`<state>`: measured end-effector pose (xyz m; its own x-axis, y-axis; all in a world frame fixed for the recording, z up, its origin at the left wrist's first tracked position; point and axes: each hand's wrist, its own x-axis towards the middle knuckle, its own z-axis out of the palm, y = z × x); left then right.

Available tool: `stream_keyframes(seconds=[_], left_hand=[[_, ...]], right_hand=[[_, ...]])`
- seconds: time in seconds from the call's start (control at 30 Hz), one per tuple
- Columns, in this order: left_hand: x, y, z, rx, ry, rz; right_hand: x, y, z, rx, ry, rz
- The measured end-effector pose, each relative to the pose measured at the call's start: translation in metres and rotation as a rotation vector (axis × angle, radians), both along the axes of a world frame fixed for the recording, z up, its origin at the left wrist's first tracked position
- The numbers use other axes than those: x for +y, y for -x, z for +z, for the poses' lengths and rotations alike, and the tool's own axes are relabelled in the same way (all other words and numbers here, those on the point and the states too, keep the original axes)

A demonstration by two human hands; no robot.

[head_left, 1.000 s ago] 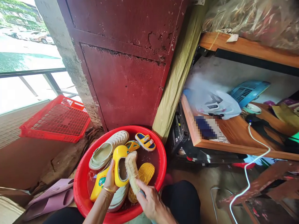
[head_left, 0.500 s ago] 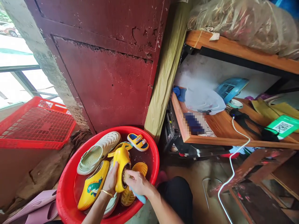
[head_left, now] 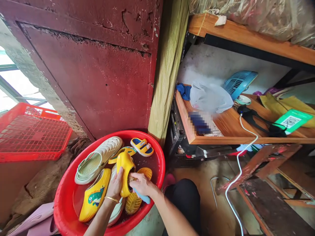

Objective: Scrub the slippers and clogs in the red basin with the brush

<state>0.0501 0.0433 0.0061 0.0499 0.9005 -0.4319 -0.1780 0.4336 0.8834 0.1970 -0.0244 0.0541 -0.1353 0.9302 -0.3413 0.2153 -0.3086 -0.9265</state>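
Observation:
A red plastic basin [head_left: 64,203] holds several wet shoes. My left hand [head_left: 115,187] grips a yellow clog [head_left: 125,168] held on edge over the basin. My right hand [head_left: 140,184] grips a scrub brush by its light-blue handle [head_left: 142,197]; the bristle end is pushed inside the clog and mostly hidden. Around them lie a cream clog [head_left: 98,159], a yellow clog with a green bird print [head_left: 94,196], a small yellow-and-blue sandal [head_left: 142,146] and an upturned yellow sole [head_left: 135,200].
A dark red door [head_left: 98,72] and a wooden post [head_left: 164,75] stand behind the basin. A red crate [head_left: 27,131] sits at left, pink slippers [head_left: 34,219] at bottom left. Wooden shelves [head_left: 231,131] at right carry a bag, fan and white cable.
My right hand has moved the brush from outside the yellow clog into its opening. The camera has turned to the right and tipped down.

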Motion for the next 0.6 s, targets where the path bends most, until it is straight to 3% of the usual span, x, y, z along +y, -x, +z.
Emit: stream_keyframes(seconds=[0.13,0.27,0.37,0.47,0.53,0.6], left_hand=[[0.012,0.005,0.008,-0.043,-0.057,0.036],[0.025,0.002,0.018,-0.109,-0.172,0.003],[0.029,-0.004,0.023,-0.12,-0.218,-0.008],[0.026,-0.009,0.028,-0.099,-0.217,-0.022],[0.023,-0.011,0.031,-0.073,-0.208,-0.073],[0.023,-0.011,0.033,-0.036,-0.227,-0.12]], right_hand=[[-0.023,-0.027,0.009,-0.039,0.08,0.18],[-0.042,-0.049,0.01,-0.141,0.043,0.234],[-0.04,-0.048,0.003,-0.139,-0.037,0.193],[-0.025,-0.037,-0.002,-0.089,-0.124,0.057],[-0.014,-0.033,-0.003,-0.046,-0.108,-0.013],[-0.007,-0.035,0.001,-0.03,-0.06,0.005]])
